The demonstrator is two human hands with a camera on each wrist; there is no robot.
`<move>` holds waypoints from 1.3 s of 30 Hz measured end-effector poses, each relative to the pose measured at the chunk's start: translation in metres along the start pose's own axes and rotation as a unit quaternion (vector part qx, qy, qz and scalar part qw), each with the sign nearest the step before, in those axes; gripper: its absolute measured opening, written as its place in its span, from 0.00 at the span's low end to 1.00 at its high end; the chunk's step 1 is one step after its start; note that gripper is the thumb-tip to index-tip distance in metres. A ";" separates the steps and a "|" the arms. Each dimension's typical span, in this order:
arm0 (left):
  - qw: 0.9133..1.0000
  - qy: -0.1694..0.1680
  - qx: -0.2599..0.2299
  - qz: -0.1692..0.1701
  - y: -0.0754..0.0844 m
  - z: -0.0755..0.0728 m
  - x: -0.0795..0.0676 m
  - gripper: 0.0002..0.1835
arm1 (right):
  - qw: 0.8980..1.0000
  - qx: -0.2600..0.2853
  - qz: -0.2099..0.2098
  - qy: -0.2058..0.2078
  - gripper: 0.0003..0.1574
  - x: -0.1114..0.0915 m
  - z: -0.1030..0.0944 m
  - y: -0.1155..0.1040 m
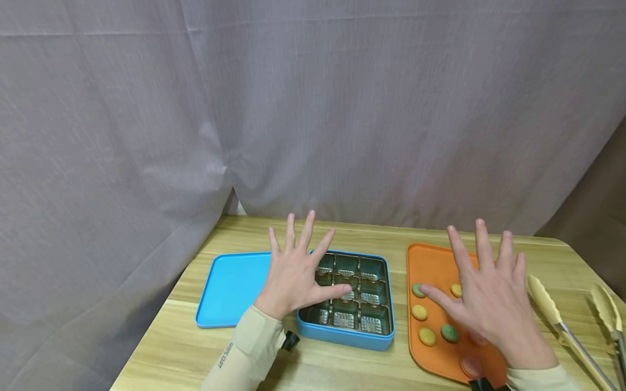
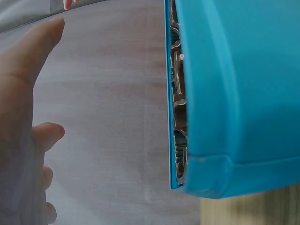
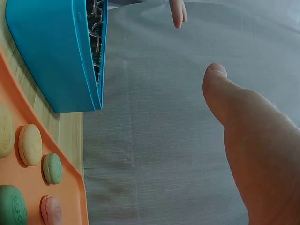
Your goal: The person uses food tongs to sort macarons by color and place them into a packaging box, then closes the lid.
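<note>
Left sleeve (image 1: pixel 244 347): pale, lettered, near side, a black device (image 1: pixel 290 341) at the cuff
Left hand (image 1: pixel 290 279): fingers and thumb spread, holding nothing, raised between lid (image 1: pixel 232 288) and box (image 1: pixel 347 338), thumb above the box
Right hand (image 1: pixel 499 304): fingers and thumb spread, holding nothing, raised over the right part of the tray (image 1: pixel 430 260)
Hazard to macarons (image 1: pixel 427 336): a dropped right wrist could well roll or crush those beneath, since the hand hides part of the tray
Hazard to box: the left cuff device, if lowered, might catch the near left corner and skew it
Hazard to tongs (image 1: pixel 546 301): a rightward sweep of the right forearm could shove them along the table (image 1: pixel 161 353)
Macarons: green, yellow and pink rounds, flat on the orange tray, right of the box; raised marks on a green top; some partly hidden
Box: blue, centre; dark glossy insert, three by three compartments, ribbed floors
Lid: matching blue, flat, left of the box
Tongs: cream tips, metal arms, far right
</note>
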State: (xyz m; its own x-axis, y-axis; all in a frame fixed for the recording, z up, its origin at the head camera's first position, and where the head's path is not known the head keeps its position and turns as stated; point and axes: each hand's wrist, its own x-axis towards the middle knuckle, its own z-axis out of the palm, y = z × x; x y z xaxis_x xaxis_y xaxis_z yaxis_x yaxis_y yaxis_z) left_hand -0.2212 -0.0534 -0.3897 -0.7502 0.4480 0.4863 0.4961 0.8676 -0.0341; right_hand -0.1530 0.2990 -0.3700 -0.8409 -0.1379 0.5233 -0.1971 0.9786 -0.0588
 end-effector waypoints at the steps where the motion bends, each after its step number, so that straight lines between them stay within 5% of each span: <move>1: 1.000 0.000 0.000 0.001 0.000 0.000 0.000 0.62 | 1.000 0.001 -0.001 0.001 0.77 0.000 0.000 0.000; 17: 1.000 -0.008 -0.009 0.001 -0.001 0.000 -0.001 0.61 | 1.000 0.000 -0.005 0.007 0.77 0.000 -0.004 -0.001; 26: 0.998 -0.052 -0.046 -0.005 -0.005 -0.003 -0.001 0.58 | 1.000 -0.001 -0.007 0.010 0.76 0.000 -0.004 -0.001; 39: 0.969 -0.171 -0.179 -0.021 -0.031 -0.009 -0.006 0.49 | 1.000 -0.003 -0.007 0.005 0.75 0.000 -0.007 -0.001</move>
State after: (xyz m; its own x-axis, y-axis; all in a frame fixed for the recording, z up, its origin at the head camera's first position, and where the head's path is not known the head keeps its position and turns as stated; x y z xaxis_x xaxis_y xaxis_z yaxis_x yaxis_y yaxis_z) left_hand -0.2283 -0.0854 -0.3833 -0.8435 0.5125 0.1610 0.5360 0.7836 0.3141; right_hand -0.1494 0.2995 -0.3643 -0.8333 -0.1501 0.5320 -0.2053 0.9776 -0.0458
